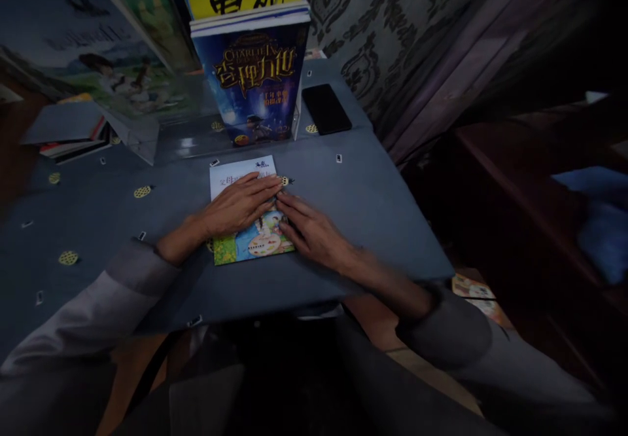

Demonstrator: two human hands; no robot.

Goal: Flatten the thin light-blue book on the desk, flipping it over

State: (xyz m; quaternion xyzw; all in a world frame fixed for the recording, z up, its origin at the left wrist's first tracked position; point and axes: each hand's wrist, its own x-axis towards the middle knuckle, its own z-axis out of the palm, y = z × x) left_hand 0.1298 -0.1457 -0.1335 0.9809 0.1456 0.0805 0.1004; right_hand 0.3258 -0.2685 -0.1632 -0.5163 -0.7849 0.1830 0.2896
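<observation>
A thin book [245,251] with a colourful illustrated cover lies closed on the table, near its front edge. Across the upper part of the cover lies my left hand [242,204], flat with fingers stretched to the right, hiding part of the title. My right hand [316,232] rests at the book's right edge, its fingers extended and their tips over the cover. The fingertips of both hands nearly meet near the middle of the right side. Neither hand is wrapped round anything.
Behind the book, dark blue books [255,89] stand upright in a clear holder, with larger picture books [112,63] to the left. A black phone [326,109] lies at the back right of the blue-grey tablecloth [363,226]. Patterned curtain [377,23] hangs beyond.
</observation>
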